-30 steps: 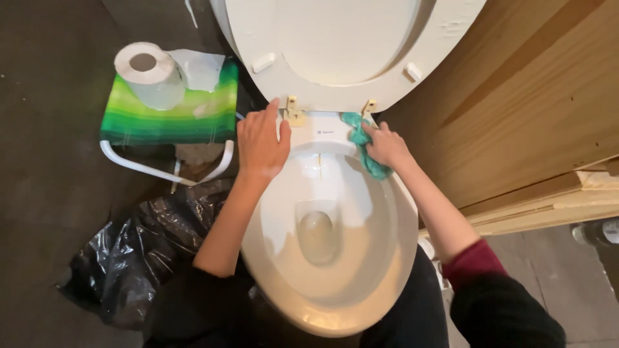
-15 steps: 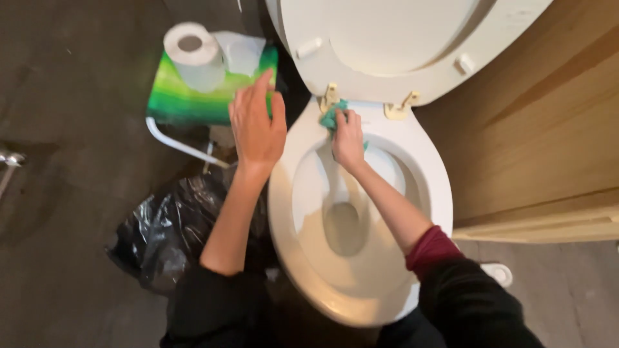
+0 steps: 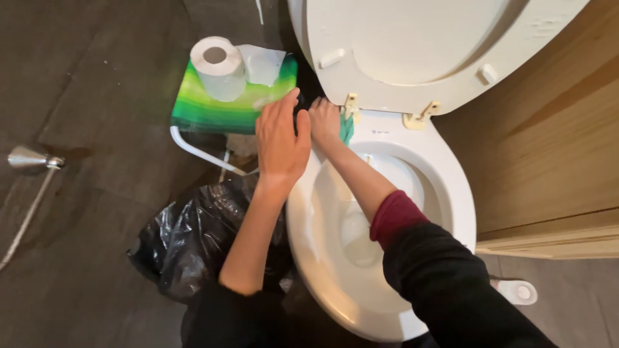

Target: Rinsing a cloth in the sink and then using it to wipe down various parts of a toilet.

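Note:
A white toilet bowl [image 3: 445,174] fills the middle of the view, its seat and lid [image 3: 412,45] raised. My right hand [image 3: 324,120] presses a teal cloth [image 3: 347,129] against the rim's back left, by the left hinge. Beside it hovers my left hand [image 3: 281,138], fingers spread and holding nothing, over the bowl's left edge. My right arm crosses over the bowl.
A toilet paper roll [image 3: 218,67] and a tissue sit on a green box [image 3: 219,106] to the left of the toilet. A black rubbish bag [image 3: 193,238] lies on the dark floor. A wooden cabinet [image 3: 548,161] stands on the right. A metal fitting [image 3: 29,159] is at far left.
My right hand has slid the cloth from the right hinge across to the left hinge. My left hand lifted off the rim and moved left.

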